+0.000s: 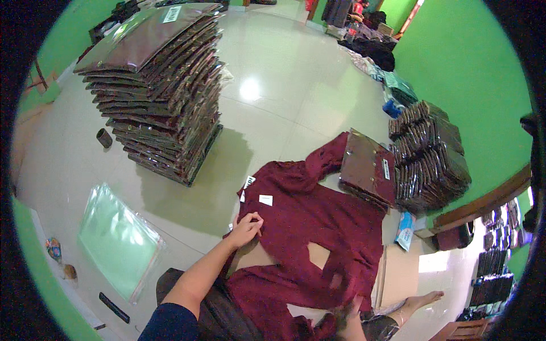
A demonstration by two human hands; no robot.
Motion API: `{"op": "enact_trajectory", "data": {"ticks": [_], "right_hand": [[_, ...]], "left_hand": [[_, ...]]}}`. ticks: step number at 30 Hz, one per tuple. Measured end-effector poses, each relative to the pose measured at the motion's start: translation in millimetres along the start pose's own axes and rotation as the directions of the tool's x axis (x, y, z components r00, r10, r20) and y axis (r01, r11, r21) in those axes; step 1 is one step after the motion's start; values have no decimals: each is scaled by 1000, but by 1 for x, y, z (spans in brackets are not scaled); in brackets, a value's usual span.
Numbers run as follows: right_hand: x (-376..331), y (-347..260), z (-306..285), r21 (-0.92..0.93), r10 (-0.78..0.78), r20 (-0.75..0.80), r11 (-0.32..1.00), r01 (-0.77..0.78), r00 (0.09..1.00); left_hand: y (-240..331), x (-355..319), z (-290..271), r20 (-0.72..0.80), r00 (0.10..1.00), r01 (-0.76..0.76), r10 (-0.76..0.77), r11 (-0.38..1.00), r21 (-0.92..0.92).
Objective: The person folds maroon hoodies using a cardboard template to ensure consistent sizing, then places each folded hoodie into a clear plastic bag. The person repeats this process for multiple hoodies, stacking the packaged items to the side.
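I see one red shirt (307, 204), one left hand (246, 228) on it, one blurry right hand (351, 311) by it, both grips hard to tell, and one tall pile (170, 99).

A pale, glossy tiled floor (296, 77) is carrying a tall stack of dark, plastic-bagged garments (159, 94) at the upper left, and a small dark cylinder (104, 138) is resting just beside it. Nearer, a sheaf of clear plastic bags (118, 241) is lying flat, with a slim black object (114, 307) lying near its lower end. Toward the right, a maroon garment (301, 204) is spreading partly over tan cardboard (402, 273), while shorter bagged piles (429, 162) and heaped cloths (369, 59) are sitting along the green wall (455, 74).
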State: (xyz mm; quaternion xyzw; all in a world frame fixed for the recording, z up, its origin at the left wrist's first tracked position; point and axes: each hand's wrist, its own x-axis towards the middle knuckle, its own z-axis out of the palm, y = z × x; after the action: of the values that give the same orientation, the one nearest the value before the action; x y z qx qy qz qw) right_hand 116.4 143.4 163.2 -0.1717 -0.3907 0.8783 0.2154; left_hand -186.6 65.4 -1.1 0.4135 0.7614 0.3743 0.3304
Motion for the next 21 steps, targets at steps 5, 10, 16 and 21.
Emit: {"op": "enact_trajectory", "data": {"ticks": [5, 10, 16, 21], "right_hand": [[-112, 49, 0, -890, 349, 422, -15, 455, 837], [-97, 52, 1, -787, 734, 497, 155, 598, 463], [77, 25, -20, -545, 263, 214, 832, -108, 941], [165, 70, -56, -179, 205, -471, 930, -321, 858]], "left_hand": [[45, -12, 5, -30, 1000, 10, 6, 868, 497], [73, -41, 28, 113, 913, -321, 392, 518, 793], [64, -69, 35, 527, 818, 274, -231, 962, -4], [39, -54, 24, 437, 789, 573, -433, 258, -778]]}}
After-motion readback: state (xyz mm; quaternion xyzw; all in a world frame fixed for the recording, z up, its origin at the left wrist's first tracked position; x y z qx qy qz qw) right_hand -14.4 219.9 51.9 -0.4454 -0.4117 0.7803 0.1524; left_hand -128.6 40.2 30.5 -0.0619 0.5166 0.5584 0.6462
